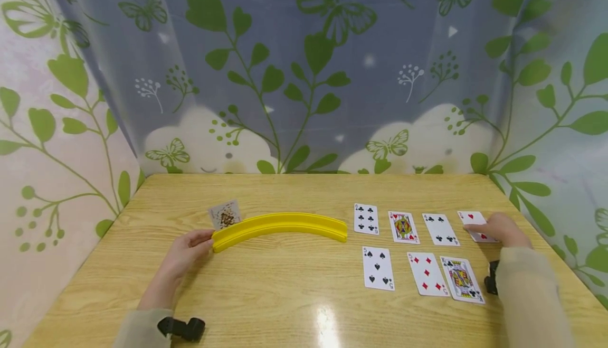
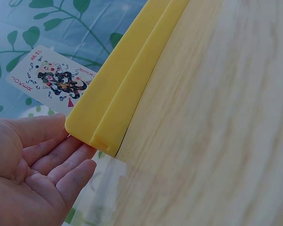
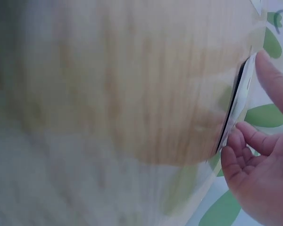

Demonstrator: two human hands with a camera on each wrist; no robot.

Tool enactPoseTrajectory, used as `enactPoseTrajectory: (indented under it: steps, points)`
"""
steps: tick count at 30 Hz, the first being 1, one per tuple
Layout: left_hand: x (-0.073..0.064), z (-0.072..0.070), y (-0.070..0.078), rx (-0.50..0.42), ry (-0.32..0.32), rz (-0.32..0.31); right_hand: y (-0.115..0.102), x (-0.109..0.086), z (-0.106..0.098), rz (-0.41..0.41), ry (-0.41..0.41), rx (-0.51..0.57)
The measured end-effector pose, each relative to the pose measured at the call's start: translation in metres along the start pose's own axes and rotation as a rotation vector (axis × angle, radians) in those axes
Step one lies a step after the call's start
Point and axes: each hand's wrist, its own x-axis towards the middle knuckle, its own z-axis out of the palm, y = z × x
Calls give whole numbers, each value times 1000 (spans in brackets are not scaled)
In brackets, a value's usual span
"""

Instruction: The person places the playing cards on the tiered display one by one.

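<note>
At the left end of a curved yellow card holder point(image 1: 285, 222) is my left hand point(image 1: 187, 253). Its thumb and fingers grip that end in the left wrist view. A joker card point(image 2: 61, 80) lies behind the holder, partly covered by it. On the far right, my right hand point(image 1: 503, 230) holds a hearts playing card point(image 1: 470, 216), partly hiding its face. In the right wrist view the card point(image 3: 238, 99) appears edge-on, between the thumb and the curled fingers, with a dark line along its underside.
Face-up cards lie right of the holder. The back row has a six of clubs point(image 1: 366, 219), jack of hearts point(image 1: 404, 227) and four of clubs point(image 1: 440, 229). In front are a five of spades point(image 1: 378, 267), five of diamonds point(image 1: 427, 274) and king of clubs point(image 1: 462, 279).
</note>
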Motion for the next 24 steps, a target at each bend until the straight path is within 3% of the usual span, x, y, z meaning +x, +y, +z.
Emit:
enactPoseTrajectory:
  steps: [7, 16, 24]
  points:
    - [-1, 0, 2, -7, -6, 0, -18, -5, -9, 80, -9, 1]
    - [-2, 0, 1, 5, -1, -9, -26, -6, -7, 164, 2, 80]
    - [-2, 0, 1, -1, 4, -22, -26, -6, -6, 165, 24, 79]
